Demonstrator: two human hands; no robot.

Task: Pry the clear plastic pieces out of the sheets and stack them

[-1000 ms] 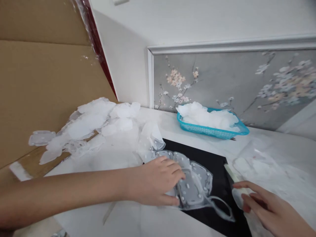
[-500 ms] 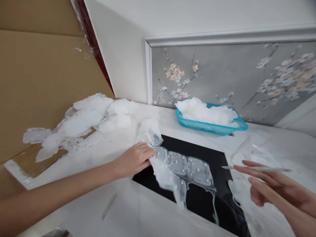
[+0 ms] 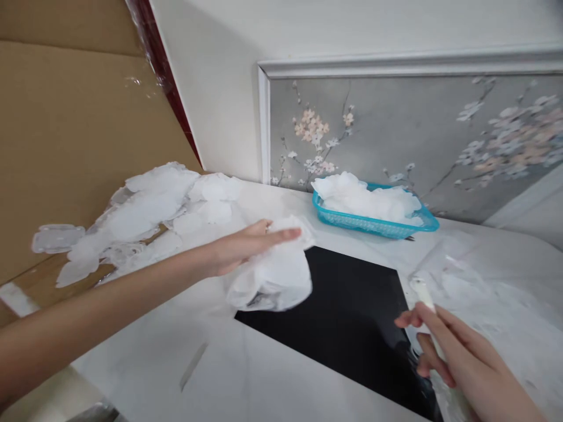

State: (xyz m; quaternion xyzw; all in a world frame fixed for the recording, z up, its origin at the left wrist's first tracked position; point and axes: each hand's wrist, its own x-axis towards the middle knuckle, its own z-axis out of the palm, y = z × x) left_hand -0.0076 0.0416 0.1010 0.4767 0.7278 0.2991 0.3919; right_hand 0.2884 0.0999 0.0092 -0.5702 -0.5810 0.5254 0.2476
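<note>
My left hand (image 3: 253, 246) is closed on a bunched, translucent white plastic sheet (image 3: 279, 278), which hangs over the left end of a flat black board (image 3: 352, 319). A slim, whitish stick-like tool (image 3: 423, 293) is in my right hand (image 3: 470, 357), just beyond the board's right edge. The tool points up and away, its exact kind unclear. Most of the board's dark surface shows bare. Thin clear scraps lie along its right edge, partly hidden by my right hand.
A blue basket (image 3: 373, 227) filled with white plastic pieces stands by the wall. To the left, a heap of similar pieces (image 3: 145, 205) lies beside cardboard (image 3: 65, 135). A clear plastic sheet (image 3: 488, 305) covers the right side. A thin strip (image 3: 193, 366) lies in front.
The plastic sheet with rounded panels has come off the black board and is now gathered in my left hand. My right hand has turned the tool from nearly level to upright.
</note>
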